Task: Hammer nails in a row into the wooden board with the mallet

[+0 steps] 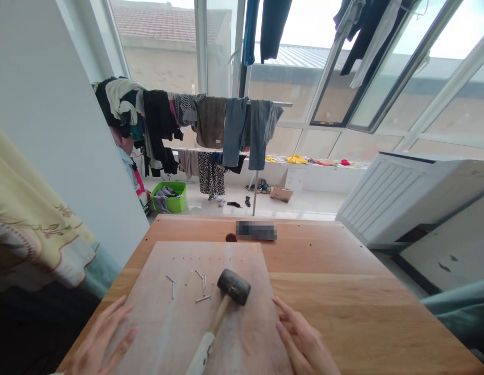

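Observation:
A pale wooden board [156, 271] lies flat on the table, with a row of small holes near its far edge. On its right half rests a rubber mallet [234, 286], black head away from me and white grip towards me. Several loose nails [203, 299] are scattered left of the mallet's head. My left hand [103, 338] is at the board's left edge, fingers spread and holding nothing. Against the right edge is my right hand [302, 336], fingers stretched out, with nothing in it.
The wooden table [343, 291] extends right of the board. A dark pixelated block [256, 230] lies beyond the board beside a round hole [231, 238]. Past the table stand a laundry rack with clothes [211, 122], a green basket [179, 198] and a white appliance [382, 192]. A curtain [39, 219] hangs left.

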